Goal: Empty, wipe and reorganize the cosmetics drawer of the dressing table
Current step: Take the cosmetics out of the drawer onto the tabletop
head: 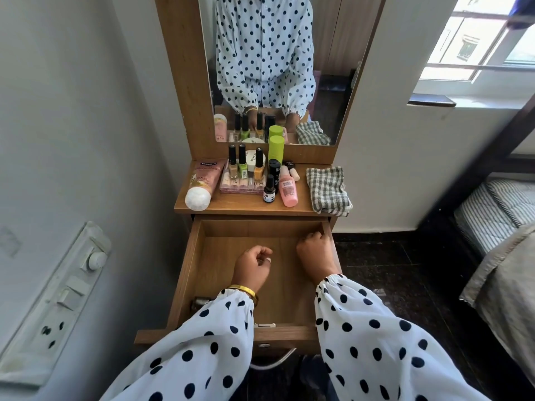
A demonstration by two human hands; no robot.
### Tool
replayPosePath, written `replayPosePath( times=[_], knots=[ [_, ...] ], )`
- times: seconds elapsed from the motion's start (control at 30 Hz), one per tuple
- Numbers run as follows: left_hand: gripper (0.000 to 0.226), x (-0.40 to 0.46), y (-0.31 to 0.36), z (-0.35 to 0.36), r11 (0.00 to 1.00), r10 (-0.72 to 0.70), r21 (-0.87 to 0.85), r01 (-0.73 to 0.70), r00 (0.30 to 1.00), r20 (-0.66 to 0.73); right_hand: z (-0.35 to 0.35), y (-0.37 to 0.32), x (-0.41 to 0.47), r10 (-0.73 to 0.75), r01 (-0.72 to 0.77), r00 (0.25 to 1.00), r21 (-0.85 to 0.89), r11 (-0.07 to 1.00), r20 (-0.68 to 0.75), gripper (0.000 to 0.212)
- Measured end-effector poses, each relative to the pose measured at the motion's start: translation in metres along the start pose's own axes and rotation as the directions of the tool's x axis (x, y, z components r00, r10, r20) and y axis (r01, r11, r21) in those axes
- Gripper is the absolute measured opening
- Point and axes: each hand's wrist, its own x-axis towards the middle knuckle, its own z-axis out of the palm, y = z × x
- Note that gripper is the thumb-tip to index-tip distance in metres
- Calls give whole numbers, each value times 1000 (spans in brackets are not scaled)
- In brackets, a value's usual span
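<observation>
The wooden drawer (189,273) of the dressing table is pulled out and nothing lies in it. My left hand (251,267) hovers over the middle of the drawer floor with its fingers curled and holds nothing that I can see. My right hand (315,251) is curled into a fist at the back right corner, close to the drawer's right wall. On the tabletop (240,204) stand the cosmetics: a pink lotion tube (202,180), nail polish bottles (242,164), a green cylinder (275,149), a pink bottle (289,190) and a small black bottle (268,193). A folded checked cloth (328,189) lies at the right end.
A mirror (327,82) rises behind the tabletop. A switch panel (66,282) is on the wall at the left. At the right are a bed (503,224) with striped bedding, a dark bed frame and a window (480,39). The floor (390,270) beside the drawer is dark stone.
</observation>
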Motion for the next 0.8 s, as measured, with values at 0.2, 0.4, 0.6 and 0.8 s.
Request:
replayPosePath(
  times=[0.2, 0.4, 0.6, 0.8],
  knots=[
    [18, 1, -2, 1, 1000, 5, 6, -5, 1000, 23, -6, 4, -3, 27, -30, 999, 57, 998, 37, 15],
    [27, 7, -4, 3, 993, -76, -92, 78, 997, 22, -16, 5, -8, 124, -18, 986, 662, 750, -114, 14],
    [22, 12, -1, 2, 833, -310, -455, 315, 947, 87, -24, -27, -24, 88, -124, 988, 991, -60, 129, 14],
    [17, 13, -5, -2, 699, -364, -623, 351, 925, 113, -27, -24, -28, 53, -224, 966, 921, -318, 254, 12]
  ],
)
